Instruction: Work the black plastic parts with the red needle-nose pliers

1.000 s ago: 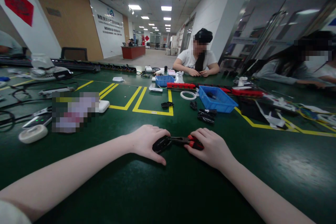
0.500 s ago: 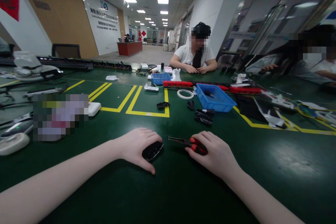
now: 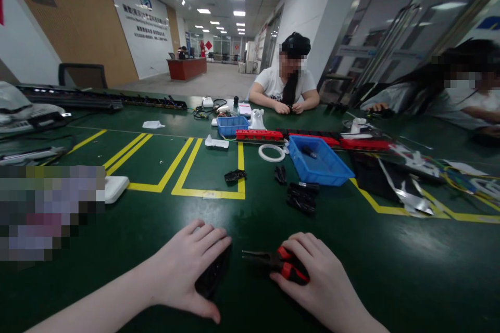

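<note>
My left hand (image 3: pixel 193 265) lies over a black plastic piece (image 3: pixel 213 273), its fingers stretched along the far side. Its thumb points toward me, apart from the piece. The palm and fingers hide part of that piece. To the right, my right hand (image 3: pixel 312 273) is wrapped around the red-and-black handles of long-nose pliers (image 3: pixel 269 260). Their narrow jaws point left toward the black piece, with a small gap between them. Both hands are low over the green table (image 3: pixel 156 223).
Beyond my hands lie a black wrapped bundle (image 3: pixel 302 197), small black parts (image 3: pixel 235 176) and a white ring (image 3: pixel 272 153). A blue tray (image 3: pixel 324 169) holds a dark item. A white box (image 3: pixel 116 189) is at left. Across the table sits a person (image 3: pixel 287 80).
The view has tilted down and closer, so the hands and table items sit differently in the picture. My left fingers cover more of the black piece. The pliers stay in my right hand.
</note>
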Motion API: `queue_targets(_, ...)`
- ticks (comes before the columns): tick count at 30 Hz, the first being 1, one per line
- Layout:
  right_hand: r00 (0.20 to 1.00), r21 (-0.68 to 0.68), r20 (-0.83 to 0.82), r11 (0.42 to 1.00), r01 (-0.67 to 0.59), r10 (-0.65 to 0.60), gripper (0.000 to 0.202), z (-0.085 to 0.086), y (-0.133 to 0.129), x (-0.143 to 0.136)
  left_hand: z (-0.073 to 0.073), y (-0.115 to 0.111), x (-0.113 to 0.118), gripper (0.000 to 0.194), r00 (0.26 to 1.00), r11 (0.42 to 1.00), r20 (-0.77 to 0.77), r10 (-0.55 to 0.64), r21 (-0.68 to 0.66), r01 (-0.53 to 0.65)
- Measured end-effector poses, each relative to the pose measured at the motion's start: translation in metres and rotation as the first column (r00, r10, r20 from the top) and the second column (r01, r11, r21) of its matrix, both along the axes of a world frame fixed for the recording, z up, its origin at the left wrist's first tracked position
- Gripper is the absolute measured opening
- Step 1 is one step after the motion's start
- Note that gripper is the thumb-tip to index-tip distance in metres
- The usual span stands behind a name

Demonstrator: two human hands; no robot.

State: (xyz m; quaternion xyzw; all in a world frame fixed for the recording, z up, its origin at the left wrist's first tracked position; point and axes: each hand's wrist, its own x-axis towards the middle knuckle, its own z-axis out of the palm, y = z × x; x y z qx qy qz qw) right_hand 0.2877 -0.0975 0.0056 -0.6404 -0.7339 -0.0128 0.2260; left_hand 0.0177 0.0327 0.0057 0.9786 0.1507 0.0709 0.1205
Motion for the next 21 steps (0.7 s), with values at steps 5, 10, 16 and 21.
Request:
queue_targets(5, 0.999, -0.027, -0.048, 1.000, 0.014, -0.015, 0.034, 0.000, 0.001, 0.000, -0.003, 0.003, 0.002, 0.085, 0.997, 0.992, 0.003, -0.080, -0.098, 0.080)
queue_targets(10, 0.998, -0.013, -0.057, 1.000, -0.012, 0.011, 0.033, -0.001, -0.003, -0.003, -0.002, 0.004, 0.004, 0.077, 0.996, 0.988, 0.008, -0.088, -0.130, 0.088)
queue_targets(16, 0.996, 0.089, 0.039, 0.993, -0.080, 0.077, 0.053, -0.008, -0.005, -0.002, 0.003, 0.005, 0.004, 0.076, 0.996, 0.992, 0.019, -0.086, -0.090, 0.087)
queue_targets(21, 0.985, 0.197, 0.098, 0.968, -0.157, 0.140, 0.041, -0.013, 0.003, 0.005, 0.003, 0.010, 0.005, 0.075, 0.989, 0.991, 0.081, -0.121, -0.050, 0.125)
